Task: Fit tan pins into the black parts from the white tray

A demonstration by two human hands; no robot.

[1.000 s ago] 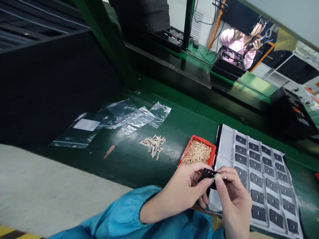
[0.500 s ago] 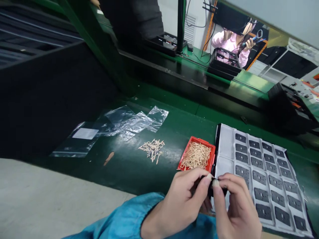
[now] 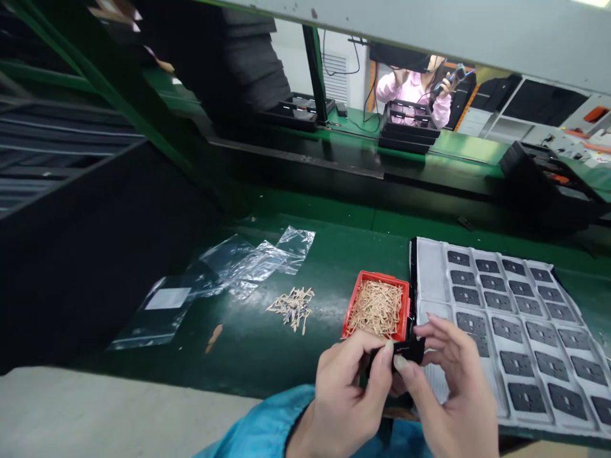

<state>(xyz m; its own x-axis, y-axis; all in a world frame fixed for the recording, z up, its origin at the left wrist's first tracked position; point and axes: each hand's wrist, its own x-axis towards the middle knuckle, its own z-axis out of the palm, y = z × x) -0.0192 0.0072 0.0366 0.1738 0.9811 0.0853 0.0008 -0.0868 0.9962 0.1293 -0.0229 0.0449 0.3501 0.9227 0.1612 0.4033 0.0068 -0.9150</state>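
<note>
My left hand [image 3: 346, 391] pinches a small flat black plastic part [image 3: 411, 349] between thumb and fingers. From the other side, my right hand [image 3: 456, 388] presses its thumb on the same part, its fingertips raised near the part's right end. Much of the part is hidden by the fingers. Just beyond my hands is a red bin [image 3: 405, 296] full of small tan strips [image 3: 376, 308]. At the right lies a white compartment tray [image 3: 432, 270], where similar flat black pieces [image 3: 525, 398] sit in rows.
A loose pile of tan strips [image 3: 293, 308] lies left of the bin on the green table [image 3: 267, 362]. Clear plastic bags [image 3: 258, 264] spread farther left, beside a large black box [image 3: 119, 248]. Across the bench, a person in pink [image 3: 442, 111] holds a blue tool behind black trays [image 3: 408, 130].
The view has shifted a little. My right fingers have lifted and spread somewhat, and more of the black part shows between my hands.
</note>
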